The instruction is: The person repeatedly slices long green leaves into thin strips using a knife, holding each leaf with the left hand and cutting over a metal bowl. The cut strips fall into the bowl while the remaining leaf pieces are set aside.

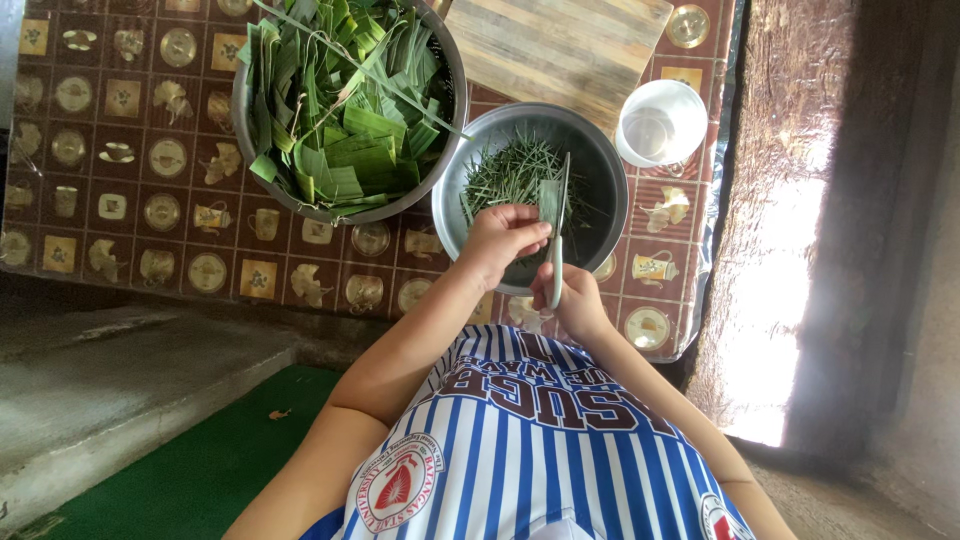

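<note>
Right hand (pixel 565 295) grips scissors (pixel 556 235) beside leaf strip (pixel 548 200) pinched by left hand (pixel 500 238) over bowl (pixel 610 165).

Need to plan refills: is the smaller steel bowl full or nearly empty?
Partly filled: thin green strips cover part of the smaller steel bowl; bare metal shows.

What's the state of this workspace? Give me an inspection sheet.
Surface: patterned tablecloth.
Job's things: leaf strip, scissors, small bowl of thin cuttings.
Clutter: big bowl of leaf pieces, wooden board, white cup.
Grippers: left hand pinches the leaf strip; right hand grips the scissors.
Cables: nothing seen.
Surroundings: green mat, concrete step.
</note>
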